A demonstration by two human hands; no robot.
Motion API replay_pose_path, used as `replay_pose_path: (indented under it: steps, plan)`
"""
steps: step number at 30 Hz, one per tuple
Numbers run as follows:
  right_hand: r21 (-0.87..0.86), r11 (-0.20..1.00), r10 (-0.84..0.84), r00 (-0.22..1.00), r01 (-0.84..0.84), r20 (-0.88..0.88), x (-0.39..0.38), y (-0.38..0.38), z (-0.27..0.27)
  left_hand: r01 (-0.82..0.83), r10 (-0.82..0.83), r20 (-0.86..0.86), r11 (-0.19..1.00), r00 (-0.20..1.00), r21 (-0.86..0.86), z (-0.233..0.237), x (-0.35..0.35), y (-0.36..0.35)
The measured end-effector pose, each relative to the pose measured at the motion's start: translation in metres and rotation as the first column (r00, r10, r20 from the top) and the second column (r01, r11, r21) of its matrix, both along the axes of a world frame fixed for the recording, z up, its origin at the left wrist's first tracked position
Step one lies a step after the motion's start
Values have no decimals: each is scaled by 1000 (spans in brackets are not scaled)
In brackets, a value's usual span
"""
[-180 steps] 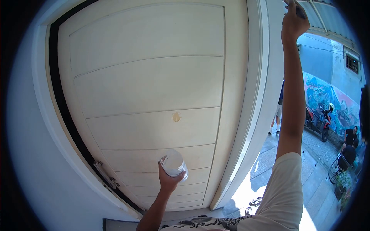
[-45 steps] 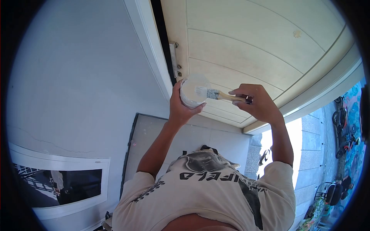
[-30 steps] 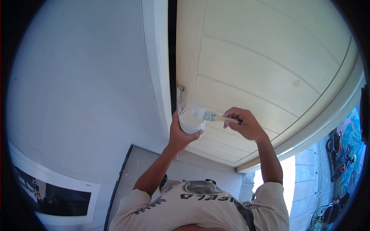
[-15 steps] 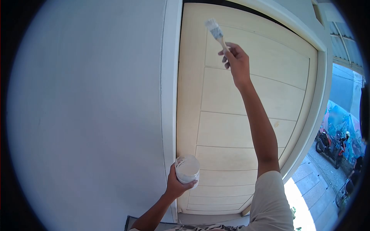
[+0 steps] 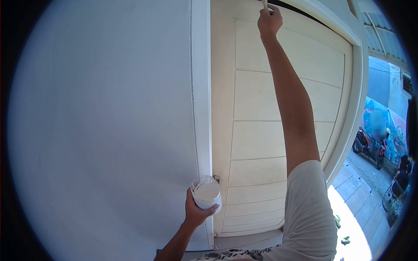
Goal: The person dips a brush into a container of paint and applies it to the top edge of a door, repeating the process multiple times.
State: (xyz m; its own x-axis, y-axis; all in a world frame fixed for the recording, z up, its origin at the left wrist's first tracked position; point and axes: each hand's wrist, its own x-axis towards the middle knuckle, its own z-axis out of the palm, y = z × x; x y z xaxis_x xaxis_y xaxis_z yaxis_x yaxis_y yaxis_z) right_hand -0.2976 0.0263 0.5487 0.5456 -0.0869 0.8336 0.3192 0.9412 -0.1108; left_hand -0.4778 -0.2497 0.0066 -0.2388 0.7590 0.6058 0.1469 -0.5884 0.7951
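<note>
My right hand (image 5: 270,21) is raised to the top of the cream panelled door (image 5: 261,139), closed around the handle of a paintbrush (image 5: 265,5). The brush's bristles are cut off by the upper edge of the view, so what they touch is hidden. Low down, my left hand (image 5: 198,211) grips a clear plastic tub of white paint (image 5: 207,191), its fingers wrapped about the side. The tub is held upright in front of the white door frame (image 5: 201,108), near a small metal fitting (image 5: 216,178) at the door's edge.
A pale wall (image 5: 109,122) fills the left side. To the right, outside, a motorcycle (image 5: 369,148) stands on the paving by a colourful mural, with a bicycle (image 5: 387,200) nearer. Green sandals (image 5: 345,240) lie on the bright ground.
My right hand has gone up with the paintbrush, whose bristles have left the view. My left hand and the tub have shifted slightly left. The view has moved a little.
</note>
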Motion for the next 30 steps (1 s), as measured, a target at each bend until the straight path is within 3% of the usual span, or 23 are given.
replay_pose_path:
  steps: [2, 4, 6, 8, 10, 12, 14, 17, 19, 20, 22, 24, 26, 28, 29, 30]
  plan:
    - [-51, 977, 184, 945, -205, -269, 4, 8, -4, -10, 9, 40, 1000, 999, 18, 3, -3, -3]
    - [7, 971, 227, 917, -238, -329, 1, 2, -2, -7, 6, 50, 1000, 999, 19, 4, -7, -4]
    - [124, 944, 328, 902, -305, -279, -14, -1, 8, -7, 6, 57, 1000, 998, 17, 4, -9, -5]
    - [118, 981, 174, 964, -153, -200, -47, -5, 12, -16, 15, 83, 1000, 996, 0, 4, -9, -6]
    - [182, 975, 149, 984, -130, -95, -80, 1, 15, -21, 21, 79, 1000, 997, 2, 2, -9, -4]
    - [68, 971, 228, 973, -231, 47, -92, -29, -1, -32, 32, 73, 999, 997, 5, 1, -8, -4]
    - [131, 981, 125, 985, -140, 118, -93, -25, 3, -59, 58, 64, 998, 996, 20, 4, -7, -4]
    - [91, 982, 149, 977, -164, 151, -58, -4, 18, -52, 52, 76, 999, 996, 3, 4, -4, -2]
    - [-23, 999, 29, 995, -27, 100, -20, 19, 21, -60, 59, 88, 998, 994, 1, 3, -2, -2]
    - [41, 999, -1, 1000, 1, 3, -6, 23, 16, -69, 68, 99, 998, 993, 4, 4, -1, -1]
    - [-5, 986, 164, 966, -169, -198, 28, 42, 11, -78, 77, 98, 997, 992, 3, 3, 0, 1]
    - [20, 930, 337, 829, -367, -446, 54, 44, 5, -85, 85, 99, 996, 991, -1, 1, 1, 2]
    - [89, 906, 410, 802, -414, -434, 57, 34, 3, -75, 76, 88, 997, 993, -15, 2, 2, 3]
    - [131, 968, 245, 919, -214, -308, 39, 31, 13, -83, 83, 96, 997, 992, -7, 2, 6, 4]
    - [194, 962, 236, 938, -190, -253, 17, 28, 17, -90, 90, 101, 996, 991, -2, 3, 8, 4]
    - [124, 984, 152, 970, -130, -189, -4, 20, 15, -86, 86, 102, 996, 991, -3, 2, 10, 6]
